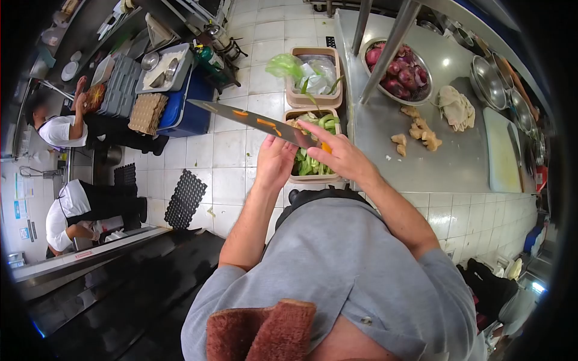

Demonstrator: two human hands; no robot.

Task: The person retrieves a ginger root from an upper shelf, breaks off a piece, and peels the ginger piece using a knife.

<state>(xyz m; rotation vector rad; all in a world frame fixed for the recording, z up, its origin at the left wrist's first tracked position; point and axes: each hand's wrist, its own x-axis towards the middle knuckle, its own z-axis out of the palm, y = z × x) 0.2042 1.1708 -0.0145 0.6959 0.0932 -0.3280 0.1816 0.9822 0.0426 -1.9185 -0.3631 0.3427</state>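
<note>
A large knife (250, 120) extends to the left above the bins, with strips of orange food on its blade. My right hand (342, 157) is closed at the handle end, its index finger reaching along the blade; the handle itself is mostly hidden. Palm up, my left hand (277, 161) lies just under the blade, its fingers loosely open and partly hidden by the metal. Another orange piece (326, 147) shows beside my right fingers. Below both hands stands a bin (316, 178) holding green vegetable scraps.
A second bin (342, 99) holds plastic bags. On the steel counter (385, 129) are a bowl of red onions (397, 71), ginger (424, 131), a cloth (456, 108) and a cutting board (503, 150) with a knife. Two people (63, 129) (72, 201) work at the left.
</note>
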